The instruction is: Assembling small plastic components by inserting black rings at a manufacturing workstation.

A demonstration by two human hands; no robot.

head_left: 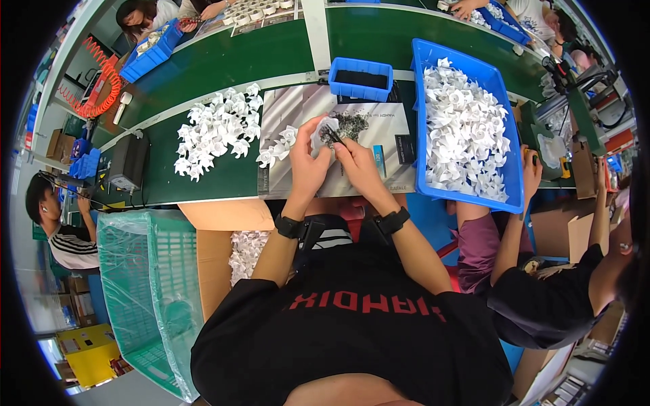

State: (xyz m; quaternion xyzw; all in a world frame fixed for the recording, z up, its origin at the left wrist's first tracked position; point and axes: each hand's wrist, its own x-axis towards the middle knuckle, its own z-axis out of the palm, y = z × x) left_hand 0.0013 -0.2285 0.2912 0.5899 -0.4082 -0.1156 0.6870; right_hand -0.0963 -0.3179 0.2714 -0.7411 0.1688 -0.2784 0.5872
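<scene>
Above a printed sheet on the green table, my left hand has its fingers closed round a white plastic part. My right hand pinches a slim black tool that looks like tweezers, its tip at the white part. Just beyond my fingers lies a scatter of tiny black pieces. Several white parts rest on the sheet left of my left hand. The tool's tip and whatever sits inside the held part are too small to make out.
A spread of white parts covers the table at left. On the right stands a large blue bin full of them. A small blue tray sits ahead. Below left are a cardboard box and green crate. Co-workers sit around.
</scene>
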